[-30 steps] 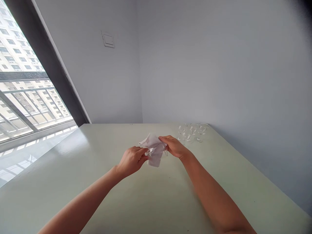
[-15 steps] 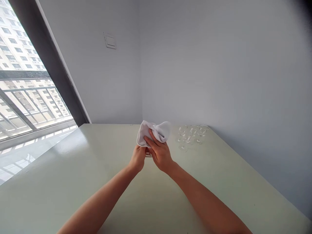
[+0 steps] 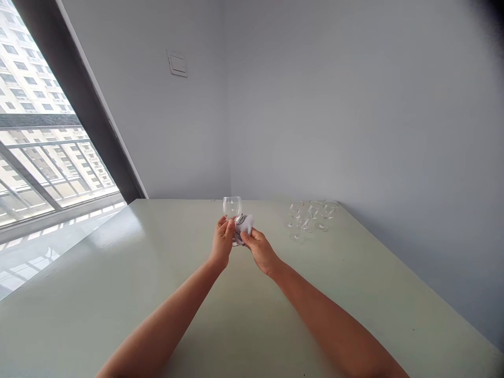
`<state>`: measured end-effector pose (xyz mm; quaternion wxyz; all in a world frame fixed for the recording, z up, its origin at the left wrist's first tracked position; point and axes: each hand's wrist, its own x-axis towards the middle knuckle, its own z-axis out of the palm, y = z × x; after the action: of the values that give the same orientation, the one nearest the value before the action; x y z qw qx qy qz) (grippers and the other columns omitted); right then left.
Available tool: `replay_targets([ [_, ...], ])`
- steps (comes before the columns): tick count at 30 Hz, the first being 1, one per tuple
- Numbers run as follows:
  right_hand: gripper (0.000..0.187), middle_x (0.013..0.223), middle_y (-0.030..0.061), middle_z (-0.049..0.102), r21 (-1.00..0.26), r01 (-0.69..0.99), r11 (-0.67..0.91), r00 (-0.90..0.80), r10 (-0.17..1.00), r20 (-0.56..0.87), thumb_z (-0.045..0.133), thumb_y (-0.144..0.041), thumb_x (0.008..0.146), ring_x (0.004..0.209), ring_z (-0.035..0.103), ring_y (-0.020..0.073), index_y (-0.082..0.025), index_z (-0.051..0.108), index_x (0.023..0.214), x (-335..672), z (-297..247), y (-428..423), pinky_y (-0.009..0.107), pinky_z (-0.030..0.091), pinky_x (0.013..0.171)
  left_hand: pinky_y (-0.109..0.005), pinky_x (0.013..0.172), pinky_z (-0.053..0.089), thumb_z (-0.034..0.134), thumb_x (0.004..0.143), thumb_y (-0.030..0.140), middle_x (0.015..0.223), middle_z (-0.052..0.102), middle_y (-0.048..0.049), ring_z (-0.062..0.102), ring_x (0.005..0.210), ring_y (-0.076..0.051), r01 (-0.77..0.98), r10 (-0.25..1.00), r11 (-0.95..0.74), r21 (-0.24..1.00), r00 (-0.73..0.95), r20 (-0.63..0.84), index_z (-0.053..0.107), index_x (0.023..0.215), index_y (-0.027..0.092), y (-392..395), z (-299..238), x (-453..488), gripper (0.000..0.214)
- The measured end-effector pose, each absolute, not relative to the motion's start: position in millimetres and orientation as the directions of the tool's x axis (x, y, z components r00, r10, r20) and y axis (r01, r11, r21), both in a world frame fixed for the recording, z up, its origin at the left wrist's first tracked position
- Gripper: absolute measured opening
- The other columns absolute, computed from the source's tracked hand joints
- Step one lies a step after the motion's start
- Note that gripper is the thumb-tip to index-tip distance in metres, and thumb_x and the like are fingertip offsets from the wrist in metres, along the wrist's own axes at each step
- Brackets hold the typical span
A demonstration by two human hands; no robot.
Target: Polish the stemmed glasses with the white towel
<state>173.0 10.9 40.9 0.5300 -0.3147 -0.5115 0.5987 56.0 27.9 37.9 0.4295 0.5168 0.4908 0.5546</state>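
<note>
Glass goblet (image 3: pixel 232 203) upright, my left hand (image 3: pixel 221 242) clamped low around it, probably to steady it against the cloth (image 3: pixel 245 224) my right hand (image 3: pixel 263 252) pinches alongside; other glasses (image 3: pixel 306 219) stand beyond, rightward.

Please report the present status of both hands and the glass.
Left hand holding stemmed glass upright. Right hand holding white cloth at its stem. Other stemmed glasses standing apart, farther right.

Glass (image 3: pixel 232 203), one: clear, with rounded bowl; you are holding it upright in your left hand (image 3: pixel 222 243), the bowl showing uncovered at the top. Cloth (image 3: pixel 245 223), one: whitish grey, bunched; you are gripping it in your right hand (image 3: pixel 263 252), its folds partly hiding the glass below the bowl.
</note>
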Motion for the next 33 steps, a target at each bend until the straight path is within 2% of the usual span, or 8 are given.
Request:
replay_targets([
  [4,0.032,0.077,0.0011,0.059,-0.969,-0.245,0.038,-0.312,0.943,0.116,0.068,-0.04,0.067,0.076,0.052,0.0161,-0.018,0.061,0.09,176,32,16,0.032,0.04,0.073,-0.025,0.083,0.041,0.049,0.079,0.05,0.135,0.039,-0.0049,0.036,0.123,-0.023,-0.047,0.99,-0.127,0.991,0.056,0.13,0.065,0.098,0.022,26,41,54,0.037],
  [8,0.028,0.075,0.0029,0.058,-0.937,-0.324,-0.128,-0.482,0.875,0.047,0.071,-0.038,0.065,0.074,0.054,0.0172,-0.016,0.062,0.08,183,31,19,0.034,0.042,0.071,-0.027,0.065,0.046,0.06,0.072,0.047,0.123,0.051,-0.01,0.056,0.095,-0.023,-0.245,0.959,0.107,0.964,0.282,-0.035,0.06,0.105,0.018,27,44,49,0.043],
  [13,0.028,0.08,0.0059,0.06,-0.875,-0.392,-0.283,-0.552,0.834,-0.022,0.071,-0.039,0.064,0.077,0.055,0.02,-0.016,0.064,0.079,185,32,18,0.038,0.045,0.069,-0.032,0.074,0.046,0.069,0.067,0.03,0.11,0.06,-0.0126,0.06,0.085,-0.019,-0.404,0.945,0.173,0.898,0.327,-0.035,0.053,0.107,0.016,33,46,42,0.045],
  [19,0.034,0.073,0.0032,0.059,-0.933,-0.348,-0.088,-0.108,0.993,-0.054,0.069,-0.044,0.062,0.068,0.054,0.0168,-0.015,0.062,0.078,186,24,32,0.032,0.044,0.062,-0.037,0.087,0.039,0.074,0.061,0.027,0.093,0.067,-0.0116,0.057,0.099,-0.022,-0.311,0.994,-0.073,0.948,0.052,0.094,0.05,0.105,0.015,40,47,39,0.052],
  [23,0.032,0.067,0.002,0.057,-0.978,-0.012,0.209,0.106,0.973,0.207,0.054,-0.047,0.076,0.069,0.052,0.0174,-0.017,0.06,0.07,193,34,27,0.031,0.041,0.062,-0.04,0.086,0.039,0.075,0.058,0.03,0.083,0.068,-0.0081,0.059,0.096,-0.023,-0.202,0.993,-0.098,0.974,-0.087,0.082,0.05,0.106,0.018,43,46,38,0.055],
  [26,0.033,0.088,0.005,0.061,-0.741,0.354,0.57,-0.181,0.819,0.544,0.04,-0.04,0.087,0.084,0.05,0.0199,-0.02,0.064,0.076,188,43,12,0.035,0.038,0.076,-0.037,0.078,0.043,0.074,0.058,0.032,0.085,0.067,-0.0072,0.062,0.088,-0.022,-0.205,0.989,-0.088,0.975,-0.135,0.061,0.048,0.105,0.02,43,47,37,0.055],
  [28,0.029,0.1,0.0046,0.061,-0.502,0.492,0.711,-0.383,0.695,0.609,0.039,-0.032,0.089,0.091,0.047,0.0213,-0.023,0.066,0.085,182,44,3,0.038,0.034,0.084,-0.034,0.074,0.045,0.075,0.058,0.032,0.087,0.067,-0.0074,0.062,0.084,-0.02,-0.259,0.99,-0.073,0.963,-0.139,0.038,0.047,0.104,0.021,43,48,36,0.055],
  [33,0.026,0.09,0.0068,0.06,-0.262,0.667,0.698,-0.456,0.66,0.597,0.042,-0.019,0.086,0.085,0.044,0.0226,-0.024,0.066,0.092,176,34,1,0.037,0.036,0.078,-0.033,0.077,0.045,0.075,0.058,0.032,0.086,0.067,-0.0069,0.062,0.088,-0.02,-0.213,0.991,-0.093,0.973,-0.114,0.069,0.047,0.107,0.022,37,50,38,0.058],
])
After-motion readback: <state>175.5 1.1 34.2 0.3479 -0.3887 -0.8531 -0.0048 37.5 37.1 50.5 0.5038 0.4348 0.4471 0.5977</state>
